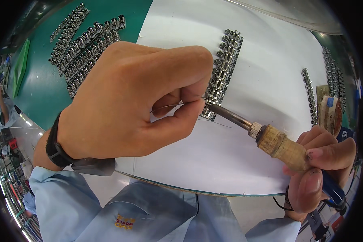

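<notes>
A soldering iron with a tan, cork-like grip lies between the fingers and thumb of my right hand. Its metal shaft slants up and left, and its tip is at the near end of a row of small shiny metal parts. My left hand pinches a thin silvery wire, probably solder, close beside the tip. The left fingertips partly hide the row's near end, so I cannot tell exactly where the wire meets the metal. The row stands on a white sheet.
More rows of metal parts lie on the green mat at the far left, near a green flat piece. On the right are further rows and a brown block. Another person's arm shows at the left rim.
</notes>
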`<state>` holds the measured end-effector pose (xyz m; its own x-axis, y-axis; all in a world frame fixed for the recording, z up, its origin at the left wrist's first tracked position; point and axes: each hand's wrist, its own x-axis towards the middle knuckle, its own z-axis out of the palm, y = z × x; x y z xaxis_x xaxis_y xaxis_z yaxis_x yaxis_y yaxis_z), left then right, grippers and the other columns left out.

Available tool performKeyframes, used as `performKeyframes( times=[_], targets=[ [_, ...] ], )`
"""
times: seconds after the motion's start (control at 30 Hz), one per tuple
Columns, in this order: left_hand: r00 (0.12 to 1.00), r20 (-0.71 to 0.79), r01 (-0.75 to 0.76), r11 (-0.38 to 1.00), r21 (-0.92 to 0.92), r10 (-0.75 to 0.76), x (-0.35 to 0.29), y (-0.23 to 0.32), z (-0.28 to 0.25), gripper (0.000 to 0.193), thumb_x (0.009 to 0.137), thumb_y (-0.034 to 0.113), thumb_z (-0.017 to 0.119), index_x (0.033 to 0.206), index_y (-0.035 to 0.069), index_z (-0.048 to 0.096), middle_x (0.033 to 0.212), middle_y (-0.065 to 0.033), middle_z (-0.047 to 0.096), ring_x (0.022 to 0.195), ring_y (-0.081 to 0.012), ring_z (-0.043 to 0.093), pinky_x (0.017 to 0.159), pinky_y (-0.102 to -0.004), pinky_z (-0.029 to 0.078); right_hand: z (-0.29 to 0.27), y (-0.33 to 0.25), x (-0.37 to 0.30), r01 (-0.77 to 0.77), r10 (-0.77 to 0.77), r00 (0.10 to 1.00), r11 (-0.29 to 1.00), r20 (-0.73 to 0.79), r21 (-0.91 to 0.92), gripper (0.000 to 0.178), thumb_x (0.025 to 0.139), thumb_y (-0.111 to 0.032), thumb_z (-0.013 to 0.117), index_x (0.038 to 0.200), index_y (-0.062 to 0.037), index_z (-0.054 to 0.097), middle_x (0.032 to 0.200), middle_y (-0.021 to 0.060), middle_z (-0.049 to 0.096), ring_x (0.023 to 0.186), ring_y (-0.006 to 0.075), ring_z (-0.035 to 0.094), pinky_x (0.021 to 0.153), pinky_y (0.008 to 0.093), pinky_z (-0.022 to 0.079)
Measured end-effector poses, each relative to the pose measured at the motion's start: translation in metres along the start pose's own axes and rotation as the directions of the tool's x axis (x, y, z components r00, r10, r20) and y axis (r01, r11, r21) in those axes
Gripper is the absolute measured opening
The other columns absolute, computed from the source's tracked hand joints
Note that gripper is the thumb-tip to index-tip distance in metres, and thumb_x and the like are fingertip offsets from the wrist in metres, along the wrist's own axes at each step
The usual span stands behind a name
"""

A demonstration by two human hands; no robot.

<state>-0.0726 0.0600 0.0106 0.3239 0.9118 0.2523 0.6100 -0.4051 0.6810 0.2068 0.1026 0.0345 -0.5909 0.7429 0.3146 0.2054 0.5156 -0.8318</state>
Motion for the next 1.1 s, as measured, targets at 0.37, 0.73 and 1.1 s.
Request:
performKeyframes(
  times=[0.37, 0.73, 1.1],
  targets=[
    [1.000, 0.028, 0.011, 0.999, -0.036, -0.010, -0.001, 0.004, -0.007, 0.024, 0.068, -0.004, 0.072, 0.064, 0.007, 0.051, 0.056, 0.0025, 0.048, 0.043, -0.0065, 0.043, 0.042, -0.0234, 0.026, -0.021, 0.005, 0.002, 0.252, -0.243, 0.945, 0.968, 0.217, -0.014, 0.027, 0.097, -0.033, 0.059, 0.109, -0.0101, 0.053, 0.067, 0.0003, 0.053, 0.056, 0.0130, 0.045, 0.059, 0.0301, 0.038],
    [0.998, 0.052, 0.024, 0.998, -0.062, -0.021, -0.002, 0.002, -0.002, 0.025, 0.068, -0.005, 0.072, 0.063, 0.008, 0.051, 0.055, 0.0009, 0.044, 0.043, -0.0100, 0.043, 0.041, -0.0271, 0.025, -0.009, 0.004, 0.002, 0.362, -0.331, 0.913, 0.927, 0.238, -0.101, 0.031, 0.095, -0.033, 0.064, 0.112, -0.0104, 0.051, 0.062, -0.0029, 0.053, 0.047, 0.0112, 0.049, 0.052, 0.0282, 0.044],
    [0.998, 0.064, 0.021, 0.999, -0.046, -0.018, -0.002, 0.001, -0.001, 0.023, 0.068, -0.004, 0.072, 0.063, 0.007, 0.052, 0.055, 0.0001, 0.045, 0.043, -0.0107, 0.045, 0.041, -0.0272, 0.027, -0.006, -0.005, 0.001, 0.321, -0.266, 0.920, 0.933, 0.287, -0.164, 0.034, 0.096, -0.035, 0.066, 0.114, -0.0105, 0.049, 0.063, -0.0021, 0.054, 0.048, 0.0115, 0.053, 0.053, 0.0288, 0.046]
  ],
)
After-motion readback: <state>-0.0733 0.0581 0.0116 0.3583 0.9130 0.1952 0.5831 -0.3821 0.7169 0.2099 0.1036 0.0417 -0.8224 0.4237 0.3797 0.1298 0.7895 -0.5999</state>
